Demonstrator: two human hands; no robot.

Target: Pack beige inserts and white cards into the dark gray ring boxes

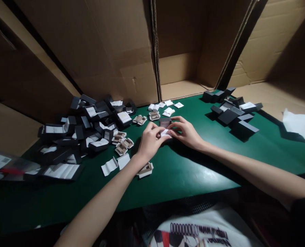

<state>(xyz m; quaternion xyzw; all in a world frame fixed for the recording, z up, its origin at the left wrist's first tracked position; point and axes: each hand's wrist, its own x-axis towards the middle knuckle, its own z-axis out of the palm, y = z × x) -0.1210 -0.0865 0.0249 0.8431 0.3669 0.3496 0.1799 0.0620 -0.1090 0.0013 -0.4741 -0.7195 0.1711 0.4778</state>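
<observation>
Between my two hands, on the green tabletop, sits a small black box (165, 122) with its lid raised. A folded white paper (165, 132) lies at its front. My left hand (152, 140) closes on the box's left side, thumb against the white paper. From the right, my right hand (184, 132) grips the same box, fingers at its edge and the paper. What the fingertips press inside is partly hidden. Below my left wrist is a small grey-brown cardboard insert (145, 170), partly covered by the forearm. Two folded white papers (109, 166) lie left of that forearm.
Many open black boxes with white papers are heaped at the left (98, 115). More black boxes (231, 115) lie at the right. Cardboard inserts (121, 148) and white paper pieces (168, 112) are scattered between. Large cardboard cartons (121, 51) stand behind; a plastic bag (11, 166) lies far left.
</observation>
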